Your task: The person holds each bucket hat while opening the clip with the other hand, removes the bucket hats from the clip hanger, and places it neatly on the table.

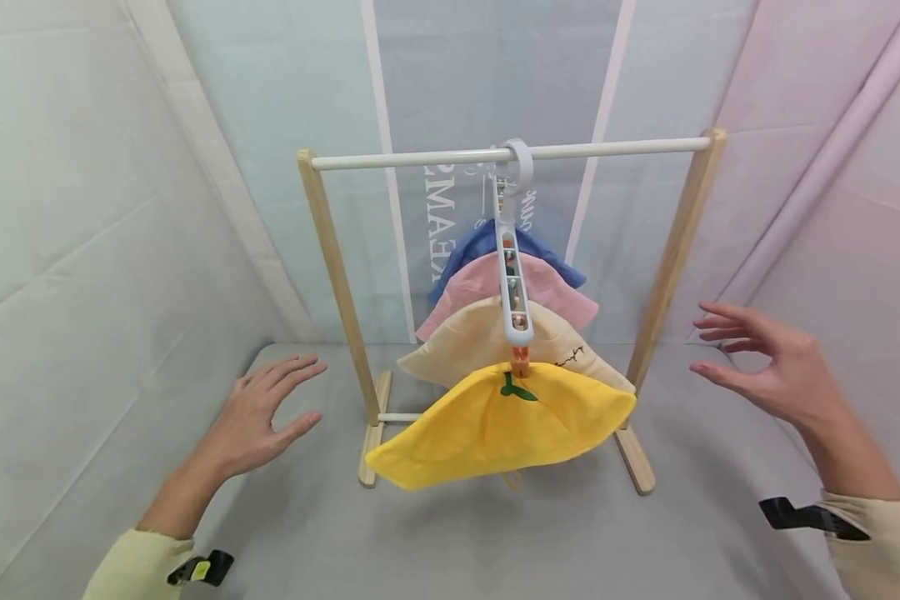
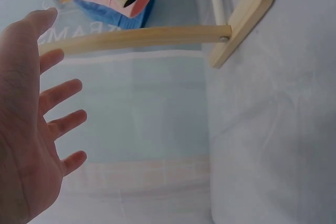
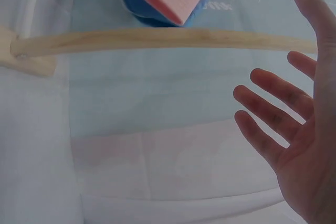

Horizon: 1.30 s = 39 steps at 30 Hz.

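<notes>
A yellow bucket hat (image 1: 487, 425) with a green sprout motif hangs frontmost from an orange clip (image 1: 521, 363) on a white multi-clip hanger (image 1: 506, 275). Behind it, in line, hang a cream hat (image 1: 457, 342), a pink hat (image 1: 468, 287) and a blue hat (image 1: 471, 248). The hanger's hook (image 1: 522, 165) sits over the rack's white rail (image 1: 412, 158). My left hand (image 1: 258, 417), fingers spread, is in the air left of the rack and touches nothing. On the other side my right hand (image 1: 776, 362) is raised with loosely bent fingers, holding nothing.
Wooden posts (image 1: 337, 283) with feet (image 1: 635, 461) carry the rail, standing on a grey surface (image 1: 450, 542). Pale cloth walls (image 1: 105, 192) enclose the sides, and a printed sheet (image 1: 292, 108) hangs at the back. Each wrist wears a black strap (image 1: 813, 518).
</notes>
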Available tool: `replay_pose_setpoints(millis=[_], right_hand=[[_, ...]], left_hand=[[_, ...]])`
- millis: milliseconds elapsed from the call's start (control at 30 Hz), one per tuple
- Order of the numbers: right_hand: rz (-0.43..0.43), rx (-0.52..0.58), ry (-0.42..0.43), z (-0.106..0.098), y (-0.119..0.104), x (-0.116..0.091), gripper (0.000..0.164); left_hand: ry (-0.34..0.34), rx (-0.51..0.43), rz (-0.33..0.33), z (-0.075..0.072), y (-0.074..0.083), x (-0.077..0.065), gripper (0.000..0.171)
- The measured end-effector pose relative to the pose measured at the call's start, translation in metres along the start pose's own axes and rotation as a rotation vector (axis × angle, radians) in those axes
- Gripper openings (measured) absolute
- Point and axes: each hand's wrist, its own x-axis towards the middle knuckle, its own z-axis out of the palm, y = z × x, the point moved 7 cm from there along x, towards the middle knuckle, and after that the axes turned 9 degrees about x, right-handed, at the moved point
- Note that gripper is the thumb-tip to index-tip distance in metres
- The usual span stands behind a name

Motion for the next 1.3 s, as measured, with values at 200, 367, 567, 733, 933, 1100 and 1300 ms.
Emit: replay_pose_setpoints(millis=[200,367,567,733,933,1100,1300], right_hand=[[-0.009,0.089,0.002,0.010,-0.004,0.001,0.094],[-0.042,0.137,-0.004,0.014,-0.008,0.003,0.091],[-0.048,0.217,-0.017,0.018,-0.013,0.004,0.089],[-0.083,0.365,-0.013,0.021,-0.015,0.004,0.084],[-0.094,0.487,-0.023,0.026,-0.015,0.005,0.083],[-0.100,0.570,-0.041,0.030,-0.019,0.007,0.081],[-0.113,0.629,-0.066,0.037,-0.026,0.009,0.079]], left_hand=[[0.064,-0.058,0.055,0.000,0.006,0.002,0.067],[0.080,-0.096,0.061,0.001,0.010,0.002,0.067],[0.080,-0.124,0.053,0.002,0.013,0.004,0.066],[0.082,-0.158,0.059,0.003,0.016,0.006,0.066],[0.079,-0.195,0.056,0.004,0.018,0.008,0.067],[0.083,-0.231,0.055,0.004,0.021,0.010,0.065],[0.074,-0.284,0.061,0.005,0.026,0.013,0.064]])
